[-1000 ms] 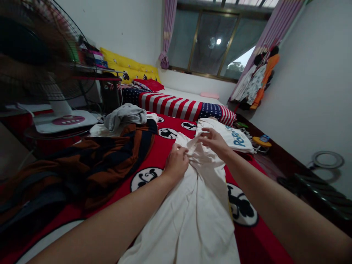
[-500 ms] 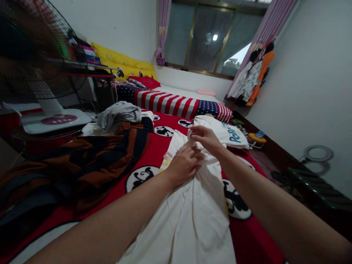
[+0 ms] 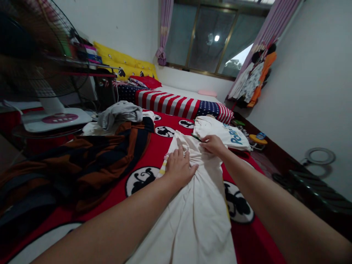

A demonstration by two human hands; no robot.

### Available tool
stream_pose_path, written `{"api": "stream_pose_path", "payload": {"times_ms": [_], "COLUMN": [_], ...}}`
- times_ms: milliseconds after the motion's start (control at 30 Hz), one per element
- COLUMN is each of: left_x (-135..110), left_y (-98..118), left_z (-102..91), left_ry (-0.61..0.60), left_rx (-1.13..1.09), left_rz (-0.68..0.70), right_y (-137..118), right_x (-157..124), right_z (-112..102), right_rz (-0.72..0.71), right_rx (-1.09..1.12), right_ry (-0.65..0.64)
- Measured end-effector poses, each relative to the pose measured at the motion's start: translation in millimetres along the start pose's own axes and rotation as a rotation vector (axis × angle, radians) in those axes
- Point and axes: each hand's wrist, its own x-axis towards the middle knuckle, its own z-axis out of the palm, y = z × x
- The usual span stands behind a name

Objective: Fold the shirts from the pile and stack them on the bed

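Note:
A long white garment (image 3: 192, 220) lies lengthwise in front of me on a red blanket (image 3: 154, 152) with black-and-white round figures. Its cloth is wrinkled between my hands, and a bit of yellow print shows at the left edge. My left hand (image 3: 178, 167) rests on it, palm down with fingers spread. With fingers pinched, my right hand (image 3: 213, 145) grips the garment's far right edge. Just beyond that hand lies a folded white T-shirt (image 3: 220, 132) with blue lettering.
On the left, a brown-and-navy striped cloth (image 3: 104, 157) lies in a heap, with a grey garment (image 3: 119, 115) behind it. A running fan (image 3: 52, 113) stands at far left. Behind is a bed with a flag-pattern cover (image 3: 167, 102). A yellow stool (image 3: 257, 139) stands at right.
My right hand has moved right and nearer along the garment's far edge. My left hand has opened from a bunched grip and now lies flat; the cloth there is more spread.

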Motion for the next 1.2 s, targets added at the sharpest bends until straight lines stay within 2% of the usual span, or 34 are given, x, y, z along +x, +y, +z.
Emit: {"api": "stream_pose_path", "payload": {"times_ms": [100,233,467,533,600,633,700,767,833,933,1067,1200], "left_x": [0,1,3,4,5,5,4,3,2,2,2,3], "left_y": [0,-2,-9,-9,-10,-10,-11,-12,-13,-13,-13,-13], "left_z": [-5.7,-10.8,-10.3,-10.8,-11.5,-11.7,-11.6,-11.2,-11.0,-11.8,-12.5,-10.4], "left_ry": [0.047,0.068,0.104,0.124,0.128,0.126,0.123,0.115,0.101,0.110,0.200,0.174], "left_rx": [0.020,0.030,0.006,-0.013,-0.028,-0.029,-0.020,-0.007,-0.007,-0.005,0.010,-0.046], "left_rz": [0.033,0.041,0.006,0.000,0.011,0.025,0.054,0.071,0.075,0.078,0.109,0.156], "right_y": [-4,-11,-13,-21,-34,-41,-52,-59,-62,-65,-67,-49], "right_x": [-1,-2,-20,-24,-26,-25,-21,-14,-6,1,-2,-14], "right_z": [1,6,21,20,20,22,28,36,45,52,56,48], "right_rz": [0.009,0.066,0.094,0.060,-0.050,-0.125,-0.244,-0.279,-0.257,-0.219,-0.195,-0.203], "right_rx": [-0.080,-0.129,-0.167,-0.165,-0.138,-0.114,-0.057,-0.024,-0.021,-0.005,0.104,0.207], "right_ry": [0.018,0.123,0.204,0.283,0.321,0.293,0.137,-0.029,-0.114,-0.108,-0.042,-0.011]}}
